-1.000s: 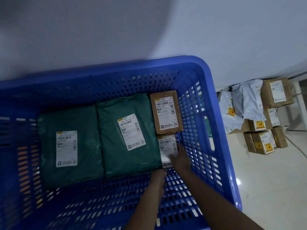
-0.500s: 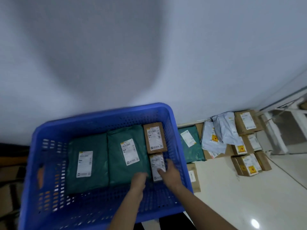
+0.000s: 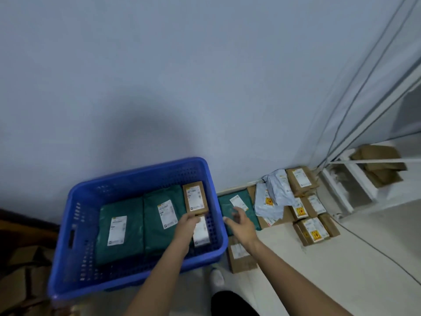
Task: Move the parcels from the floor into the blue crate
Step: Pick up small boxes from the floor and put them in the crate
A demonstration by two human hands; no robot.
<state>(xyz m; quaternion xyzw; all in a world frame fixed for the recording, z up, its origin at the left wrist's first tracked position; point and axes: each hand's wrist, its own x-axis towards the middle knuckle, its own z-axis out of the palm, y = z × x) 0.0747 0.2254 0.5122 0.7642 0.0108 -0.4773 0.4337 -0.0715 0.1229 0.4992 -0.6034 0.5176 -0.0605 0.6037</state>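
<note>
Right hand (image 3: 239, 221) out past the crate wall, fingers spread, empty, hovering over the green mailer (image 3: 237, 209) on the floor. Mailer flat just to the right of the blue crate (image 3: 68, 265), long axis running roughly away toward the wall. Way nearer the right hand than the left, so prob the next grab.

Left hand (image 3: 190, 221) inside the crate, fingers curled down near the small white-label parcel (image 3: 201, 232); can't tell if actually pinching it, too blurry.

In the crate rn: two green bags (image 3: 141, 229) side by side, brown box (image 3: 196, 198), plus that small parcel. More boxes & grey mailers (image 3: 276, 192) on the floor further right.
</note>
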